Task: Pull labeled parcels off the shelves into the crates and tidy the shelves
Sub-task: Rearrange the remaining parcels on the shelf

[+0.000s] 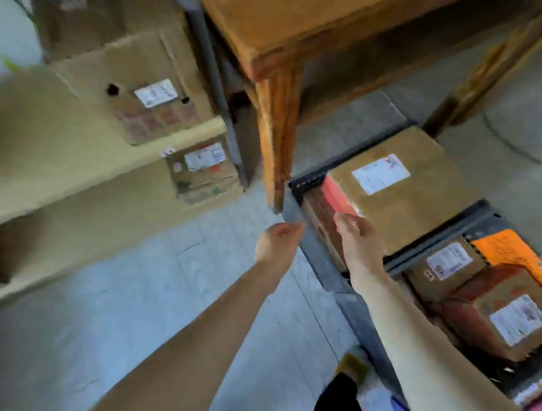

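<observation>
A large cardboard parcel (pixel 420 212) with a white label lies in a dark crate (pixel 306 182) on the floor, beside a red-sided box. My right hand (pixel 355 240) rests against the parcel's near edge, its fingers fairly straight. My left hand (pixel 278 241) hovers just left of the crate's near rim with loosely curled fingers and nothing in it. On the pale shelf (pixel 73 166) at the left sit two labeled parcels, an upper one (pixel 136 99) and a lower one (pixel 204 171). The picture is blurred.
A second dark crate (pixel 486 220) to the right holds two labeled parcels (pixel 445 265) (pixel 508 321) and an orange packet (pixel 507 250). A wooden table leg (pixel 276 135) stands right behind the first crate. Pale floor (pixel 161 294) stretches between shelf and crates.
</observation>
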Motion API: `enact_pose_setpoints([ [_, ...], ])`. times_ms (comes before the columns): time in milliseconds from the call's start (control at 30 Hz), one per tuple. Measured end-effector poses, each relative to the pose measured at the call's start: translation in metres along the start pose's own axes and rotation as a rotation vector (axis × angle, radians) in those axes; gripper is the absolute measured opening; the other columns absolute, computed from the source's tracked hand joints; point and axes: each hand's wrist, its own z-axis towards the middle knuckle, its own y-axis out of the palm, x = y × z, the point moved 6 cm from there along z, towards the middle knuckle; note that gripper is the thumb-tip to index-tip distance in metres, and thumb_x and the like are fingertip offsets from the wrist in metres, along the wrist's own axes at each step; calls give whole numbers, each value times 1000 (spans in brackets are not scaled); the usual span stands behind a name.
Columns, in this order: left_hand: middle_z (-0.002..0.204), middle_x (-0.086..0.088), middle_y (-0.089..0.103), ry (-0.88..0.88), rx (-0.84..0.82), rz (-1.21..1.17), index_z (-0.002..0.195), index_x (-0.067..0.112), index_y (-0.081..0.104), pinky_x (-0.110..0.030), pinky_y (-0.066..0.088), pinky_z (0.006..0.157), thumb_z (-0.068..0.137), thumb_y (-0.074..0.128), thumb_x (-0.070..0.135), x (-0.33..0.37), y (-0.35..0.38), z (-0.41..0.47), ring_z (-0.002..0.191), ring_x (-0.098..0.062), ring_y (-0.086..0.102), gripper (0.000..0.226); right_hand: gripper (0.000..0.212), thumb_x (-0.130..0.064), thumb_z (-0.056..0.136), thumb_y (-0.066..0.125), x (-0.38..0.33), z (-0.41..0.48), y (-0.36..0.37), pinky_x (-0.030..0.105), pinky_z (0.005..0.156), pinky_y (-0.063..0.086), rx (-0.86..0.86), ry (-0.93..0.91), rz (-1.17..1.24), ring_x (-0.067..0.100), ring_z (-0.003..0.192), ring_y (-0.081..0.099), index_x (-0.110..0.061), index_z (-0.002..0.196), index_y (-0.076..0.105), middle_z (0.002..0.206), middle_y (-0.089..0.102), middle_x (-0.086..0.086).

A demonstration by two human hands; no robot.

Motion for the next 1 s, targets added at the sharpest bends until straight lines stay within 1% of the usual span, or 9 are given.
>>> enact_pose_setpoints([
  [67, 72, -6, 41, 9, 51, -97, 60, 21, 40, -29, 25, 60, 91, 51, 37, -24, -91, -17, 61, -18, 35, 36, 29, -20, 87, 58, -17, -52, 75, 30, 67, 30, -63, -62, -48, 17, 56, 38, -6, 66, 46, 57, 42, 3],
  [233, 76, -6, 45, 27, 243, -220, 72, 18, 50, -28, 29, 68, 91, 52, 35, -97, -297, -62, 73, -17, 43, 26, 41, -23, 89, 57, -31, -161, 237, 19, 58, 34, -244, -176, -230, 22, 71, 46, 16, 79, 50, 72, 49, 18],
  [333, 78, -6, 47, -34, 369, -280, 73, 17, 51, -27, 31, 69, 90, 52, 32, -148, -389, -82, 78, -15, 45, 23, 44, -25, 89, 57, -30, -209, 312, 30, 62, 33, -355, -207, -283, 37, 82, 54, 19, 93, 52, 86, 56, 31],
  [400, 80, -5, 49, -71, 438, -304, 78, 19, 51, -28, 33, 70, 90, 53, 31, -177, -438, -90, 79, -15, 46, 18, 40, -25, 88, 58, -29, -231, 354, 30, 60, 31, -425, -210, -309, 30, 77, 53, 15, 90, 54, 79, 53, 24],
  [500, 83, -3, 60, -141, 532, -367, 86, 18, 59, -27, 40, 72, 90, 54, 30, -220, -503, -90, 84, -18, 55, 14, 30, -27, 88, 58, -21, -252, 420, 29, 74, 41, -532, -183, -346, 26, 90, 55, 2, 95, 59, 86, 59, 11],
  [600, 85, -5, 61, -183, 613, -381, 92, 15, 65, -26, 39, 70, 91, 53, 27, -255, -556, -84, 83, -17, 54, 16, 28, -28, 89, 58, -9, -263, 484, 24, 73, 38, -600, -182, -366, 21, 94, 56, -4, 101, 61, 93, 61, 1],
  [800, 93, -9, 65, -214, 719, -388, 108, 7, 65, -23, 41, 65, 90, 54, 23, -332, -645, -62, 73, -14, 54, 26, 32, -27, 88, 59, 30, -293, 608, 19, 81, 35, -684, -213, -476, 11, 99, 54, -4, 110, 59, 119, 63, 9],
  [933, 100, -13, 68, -252, 711, -403, 109, 7, 66, -37, 49, 81, 89, 55, 24, -389, -691, -50, 93, -30, 63, 28, 34, -32, 88, 58, 67, -320, 672, 19, 80, 35, -708, -213, -567, 11, 97, 52, -8, 112, 58, 121, 61, 6],
  [1000, 99, -13, 69, -240, 695, -409, 103, 9, 67, -34, 50, 77, 89, 55, 24, -417, -716, -36, 94, -32, 62, 24, 36, -32, 88, 57, 86, -330, 704, 19, 80, 35, -698, -225, -582, 15, 105, 55, -7, 115, 57, 122, 60, 7],
])
